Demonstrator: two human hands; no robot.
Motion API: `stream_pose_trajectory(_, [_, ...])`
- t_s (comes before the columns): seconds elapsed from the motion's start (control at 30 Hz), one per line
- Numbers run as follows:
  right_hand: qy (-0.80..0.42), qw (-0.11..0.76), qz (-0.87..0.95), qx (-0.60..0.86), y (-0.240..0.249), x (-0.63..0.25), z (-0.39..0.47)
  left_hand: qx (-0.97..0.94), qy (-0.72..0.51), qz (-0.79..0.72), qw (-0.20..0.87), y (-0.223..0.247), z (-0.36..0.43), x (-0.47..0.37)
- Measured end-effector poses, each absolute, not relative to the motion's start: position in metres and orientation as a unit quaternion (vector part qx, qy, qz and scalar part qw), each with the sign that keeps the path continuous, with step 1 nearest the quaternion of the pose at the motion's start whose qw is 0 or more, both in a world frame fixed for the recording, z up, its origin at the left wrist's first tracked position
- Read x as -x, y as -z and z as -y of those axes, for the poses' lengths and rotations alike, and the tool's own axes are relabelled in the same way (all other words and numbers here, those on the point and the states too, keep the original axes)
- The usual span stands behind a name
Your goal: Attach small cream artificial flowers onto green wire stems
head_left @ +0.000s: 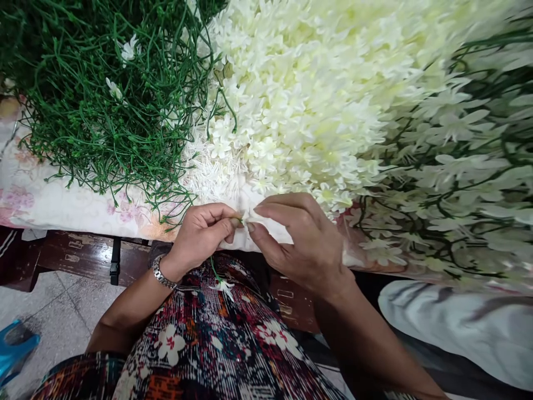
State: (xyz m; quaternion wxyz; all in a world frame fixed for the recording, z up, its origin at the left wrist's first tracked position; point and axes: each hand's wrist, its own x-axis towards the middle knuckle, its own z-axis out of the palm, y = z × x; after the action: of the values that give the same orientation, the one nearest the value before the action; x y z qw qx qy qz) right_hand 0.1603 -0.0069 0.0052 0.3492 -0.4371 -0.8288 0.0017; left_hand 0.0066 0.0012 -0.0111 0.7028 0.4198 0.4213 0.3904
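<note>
My left hand [208, 228], with a metal watch on the wrist, pinches a thin green artificial flower stem [238, 219] between thumb and forefinger. Below that hand the stem hangs down over my lap, with a white flower [222, 286] at its end. A small white piece, too blurred to name, shows at the pinched tip. Close on the right is my right hand [303, 239], its thumb and forefinger apart beside the tip. Just beyond both hands lie thin white flower centres [216, 172] and a large heap of cream-white petals [308, 111].
Bare green plastic stems [112, 105] form a pile at the left. Stems with white flowers [458, 183] are heaped at the right. Everything lies on a padded floral cloth [83, 205]. A pale striped cushion-like thing [453, 328] is at the lower right, and a blue object [19, 347] at the lower left.
</note>
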Motion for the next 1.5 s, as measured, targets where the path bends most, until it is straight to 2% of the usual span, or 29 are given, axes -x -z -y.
stream_pose_trajectory(0.3, [-0.078,0.351,0.835,0.416,-0.005,-0.156,0.001,-0.417,-0.395,-0.436,0.693,0.013,-0.001,-0.006])
stream_pose_trajectory(1.0, [-0.104,0.344,0.843,0.400,0.002,-0.153,-0.004,-0.471,-0.420,-0.467,0.620,0.015,0.003,-0.010])
stream_pose_trajectory(1.13, [-0.103,0.334,0.852,0.389,-0.001,-0.158,-0.005,-0.458,-0.413,-0.440,0.653,0.012,0.002,-0.006])
stream_pose_trajectory(1.27, [-0.051,0.345,0.863,0.366,-0.007,-0.165,-0.005,-0.434,-0.371,-0.402,0.716,0.009,0.000,-0.001])
stream_pose_trajectory(1.5, [0.002,0.344,0.874,0.344,-0.007,-0.167,-0.001,-0.384,-0.331,-0.418,0.754,-0.001,-0.002,-0.001])
